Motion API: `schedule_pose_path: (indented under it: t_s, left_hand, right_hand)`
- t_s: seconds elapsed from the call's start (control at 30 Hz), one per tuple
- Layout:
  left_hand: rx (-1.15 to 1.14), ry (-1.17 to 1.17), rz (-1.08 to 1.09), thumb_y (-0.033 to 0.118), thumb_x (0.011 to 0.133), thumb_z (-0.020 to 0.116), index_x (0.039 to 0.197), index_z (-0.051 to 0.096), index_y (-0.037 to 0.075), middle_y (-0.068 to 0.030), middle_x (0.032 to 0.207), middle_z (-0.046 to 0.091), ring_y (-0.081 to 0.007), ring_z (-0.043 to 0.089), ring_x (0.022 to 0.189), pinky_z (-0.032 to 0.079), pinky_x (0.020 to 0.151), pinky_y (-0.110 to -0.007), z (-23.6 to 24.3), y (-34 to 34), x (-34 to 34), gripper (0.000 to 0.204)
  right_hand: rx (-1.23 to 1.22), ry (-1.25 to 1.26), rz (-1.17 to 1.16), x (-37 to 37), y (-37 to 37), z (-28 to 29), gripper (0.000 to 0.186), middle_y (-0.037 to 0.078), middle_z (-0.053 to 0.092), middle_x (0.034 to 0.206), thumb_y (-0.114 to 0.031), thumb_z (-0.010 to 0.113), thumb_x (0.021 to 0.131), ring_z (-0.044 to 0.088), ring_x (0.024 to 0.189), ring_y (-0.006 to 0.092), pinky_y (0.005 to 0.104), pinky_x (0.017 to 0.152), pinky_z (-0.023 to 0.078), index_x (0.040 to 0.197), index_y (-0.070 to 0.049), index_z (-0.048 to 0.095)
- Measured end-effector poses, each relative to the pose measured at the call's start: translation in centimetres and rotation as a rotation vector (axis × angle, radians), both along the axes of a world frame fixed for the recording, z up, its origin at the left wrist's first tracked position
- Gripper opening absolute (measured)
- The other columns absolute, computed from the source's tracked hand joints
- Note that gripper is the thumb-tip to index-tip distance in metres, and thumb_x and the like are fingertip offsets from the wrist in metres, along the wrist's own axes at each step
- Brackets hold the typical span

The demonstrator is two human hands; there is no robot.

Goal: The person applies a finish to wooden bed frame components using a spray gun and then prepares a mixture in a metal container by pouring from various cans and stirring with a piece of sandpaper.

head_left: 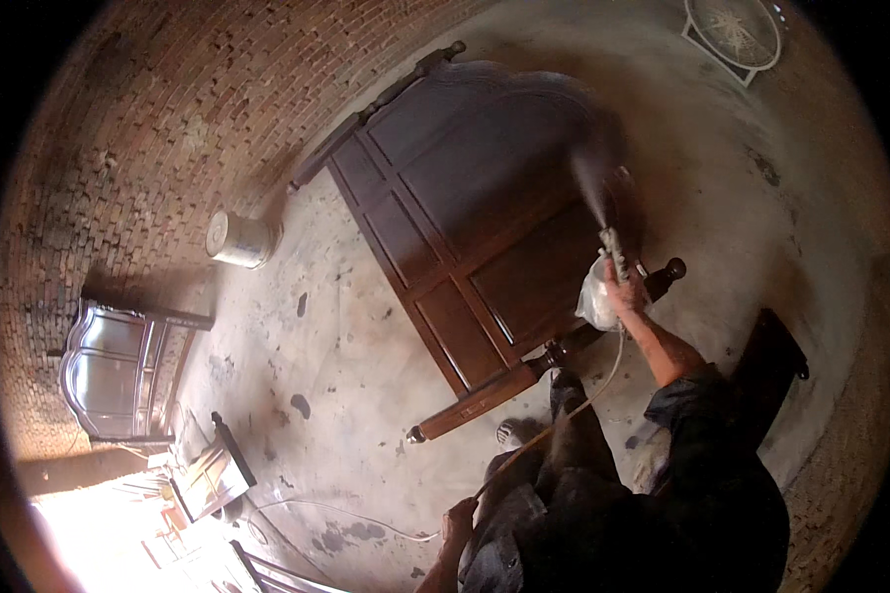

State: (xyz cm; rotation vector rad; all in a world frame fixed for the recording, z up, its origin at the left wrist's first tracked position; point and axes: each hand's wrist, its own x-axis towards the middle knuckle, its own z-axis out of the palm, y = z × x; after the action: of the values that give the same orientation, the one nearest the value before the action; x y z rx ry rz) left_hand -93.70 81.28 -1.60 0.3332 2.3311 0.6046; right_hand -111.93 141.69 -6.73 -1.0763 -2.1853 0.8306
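Note:
My right hand (628,292) grips a metal spray gun (613,252) with a pale cup (593,296) wrapped in plastic. A pale mist leaves its nozzle over a dark brown wooden panel (425,168) with a curved top, recessed fields and posts at its corners. A hose (588,400) runs from the gun down to my left hand (460,519), which is closed on it low in the view, beside my dark-clothed legs.
A white bucket (237,237) stands by the brick wall (129,119). Glossy wooden panels (119,366) lean at the left, near a bright opening. A dark board (761,376) is at my right, a round white metal piece (732,35) at top right. The concrete floor (307,326) is stained.

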Motion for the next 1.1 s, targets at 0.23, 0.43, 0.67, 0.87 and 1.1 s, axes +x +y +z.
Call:
schedule_pose_path:
  t_s: [0.23, 0.43, 0.67, 0.87, 1.1]
  left_hand:
    - [-0.096, -0.103, 0.375, 0.038, 0.096, 0.057, 0.108, 0.072, 0.01, -0.0191, 0.095, 0.07, -0.0358, 0.069, 0.092, 0.051, 0.075, -0.045, 1.3, -6.8, 6.4, 0.034]
    - [-0.263, -0.238, 0.562, 0.039, 0.096, 0.057, 0.111, 0.072, 0.014, -0.0153, 0.101, 0.072, -0.035, 0.068, 0.098, 0.053, 0.079, -0.044, 7.6, -5.4, 7.4, 0.033]
    - [-0.28, -0.229, 0.361, 0.028, 0.095, 0.057, 0.113, 0.07, 0.014, -0.0126, 0.103, 0.071, -0.0322, 0.069, 0.09, 0.054, 0.075, -0.043, 7.0, -3.9, 6.3, 0.027]
    - [-0.124, -0.014, -0.069, 0.008, 0.087, 0.059, 0.115, 0.068, 0.015, -0.01, 0.115, 0.069, -0.0294, 0.069, 0.091, 0.057, 0.073, -0.043, 1.1, -2.5, 2.5, 0.03]
    - [0.057, -0.026, -0.046, 0.012, 0.092, 0.058, 0.111, 0.07, 0.007, -0.0122, 0.106, 0.071, -0.0235, 0.07, 0.08, 0.056, 0.069, -0.038, -0.7, 5.6, -3.1, 0.023]
  right_hand:
    - [-0.205, -0.188, 0.282, -2.4, -15.1, -3.9, 0.047, 0.021, 0.068, 0.104, -0.044, 0.064, 0.089, 0.064, 0.101, 0.0425, 0.0468, 0.082, 0.052, 0.118, -0.007, 0.064]
    - [-0.342, 0.169, 0.574, -5.5, -24.4, -3.5, 0.036, 0.016, 0.07, 0.092, -0.034, 0.069, 0.087, 0.068, 0.086, 0.0356, 0.0432, 0.073, 0.053, 0.112, -0.008, 0.065]
    - [-0.383, 0.099, 0.525, -5.6, -19.5, -5.6, 0.037, 0.018, 0.069, 0.103, -0.026, 0.066, 0.09, 0.067, 0.096, 0.0377, 0.0419, 0.08, 0.054, 0.122, -0.008, 0.062]
    - [-0.18, -0.198, 0.212, -6.3, -6.0, -3.0, 0.042, 0.018, 0.068, 0.109, -0.035, 0.067, 0.089, 0.065, 0.102, 0.0372, 0.0427, 0.086, 0.052, 0.12, -0.007, 0.064]
    - [0.022, 0.179, 0.077, -7.5, 10.5, -2.2, 0.058, 0.021, 0.069, 0.105, -0.054, 0.06, 0.09, 0.065, 0.099, 0.0428, 0.0484, 0.084, 0.051, 0.122, -0.006, 0.063]
